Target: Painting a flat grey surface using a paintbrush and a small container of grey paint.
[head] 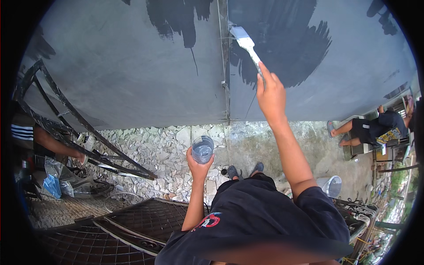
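My right hand [271, 96] grips the handle of a paintbrush [246, 43], arm stretched up toward the wall. The bristles meet or nearly meet a vertical joint strip [224, 59] that divides the grey wall [149, 89]. Dark wet-looking paint [285, 53] covers a broad patch to the right of the strip, with ragged brushed edges. Another dark patch [180, 16] lies to its left, a thin drip below it. Held low at my front, a clear plastic cup [202, 149] of grey paint sits in my left hand [199, 165].
A paint-spattered metal ladder [69, 109] leans at left, with a person's leg [56, 142] on it. Another person [377, 129] stands by the wall at right. Broken stone [159, 145] meets concrete [298, 142] underfoot. A bucket [331, 186] and a metal grille [149, 218] are close to me.
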`<act>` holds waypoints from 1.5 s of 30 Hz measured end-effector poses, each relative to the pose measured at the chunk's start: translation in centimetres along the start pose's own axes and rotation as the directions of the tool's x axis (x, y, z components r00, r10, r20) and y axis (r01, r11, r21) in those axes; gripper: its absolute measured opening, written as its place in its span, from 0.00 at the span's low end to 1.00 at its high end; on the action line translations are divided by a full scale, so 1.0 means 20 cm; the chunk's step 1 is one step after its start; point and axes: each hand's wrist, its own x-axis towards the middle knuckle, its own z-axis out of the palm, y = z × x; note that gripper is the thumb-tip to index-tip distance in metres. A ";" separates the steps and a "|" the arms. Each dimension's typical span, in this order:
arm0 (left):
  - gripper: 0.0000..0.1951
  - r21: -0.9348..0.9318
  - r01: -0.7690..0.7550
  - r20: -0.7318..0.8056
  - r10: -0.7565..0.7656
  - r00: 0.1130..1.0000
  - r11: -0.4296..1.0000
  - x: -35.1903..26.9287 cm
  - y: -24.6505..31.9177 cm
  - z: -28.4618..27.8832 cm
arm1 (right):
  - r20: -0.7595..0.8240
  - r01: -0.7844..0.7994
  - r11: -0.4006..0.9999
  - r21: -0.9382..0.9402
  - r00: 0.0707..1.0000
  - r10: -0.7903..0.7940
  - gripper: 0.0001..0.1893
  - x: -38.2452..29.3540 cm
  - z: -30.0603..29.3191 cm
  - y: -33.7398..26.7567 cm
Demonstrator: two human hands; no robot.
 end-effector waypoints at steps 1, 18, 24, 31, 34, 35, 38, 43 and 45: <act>0.48 -0.004 0.004 -0.008 -0.004 1.000 1.000 0.00 0.00 0.00 | -0.035 -0.030 1.000 0.007 0.999 0.030 0.21 -0.06 0.08 0.03; 0.50 0.093 0.057 -0.033 -0.054 0.998 0.994 0.00 -0.01 -0.11 | 0.406 -0.409 0.903 -0.135 0.808 0.427 0.31 -0.82 1.12 0.72; 0.50 0.139 0.033 -0.066 -0.024 0.998 0.990 0.02 -0.01 -0.07 | 0.819 -0.850 -0.198 0.489 0.368 0.441 0.12 -0.89 0.82 0.74; 0.50 0.095 0.053 -0.019 -0.051 0.999 0.994 0.07 0.07 0.04 | 0.719 -0.782 0.047 0.622 0.594 0.362 0.12 -0.77 0.69 0.64; 0.50 0.083 0.007 -0.009 -0.007 1.000 0.997 0.08 0.13 0.08 | 0.397 -0.580 0.531 0.618 0.813 0.426 0.14 -0.62 0.77 0.62; 0.50 0.078 0.038 -0.010 -0.037 0.999 0.996 0.09 0.15 0.09 | 0.373 -0.544 0.533 0.648 0.837 0.400 0.14 -0.55 0.79 0.60; 0.50 0.054 0.072 -0.022 -0.071 0.997 0.996 0.09 0.22 0.14 | 0.272 -0.467 0.633 0.618 0.882 0.385 0.17 -0.31 0.81 0.55; 0.50 0.125 0.106 -0.083 -0.096 0.992 0.987 0.05 0.31 0.20 | 0.211 -0.376 0.673 0.637 0.925 0.316 0.18 -0.03 0.85 0.49; 0.50 0.076 0.117 -0.116 -0.107 0.987 0.990 0.01 0.32 0.22 | 0.225 -0.368 0.690 0.623 0.929 0.293 0.17 0.00 0.89 0.50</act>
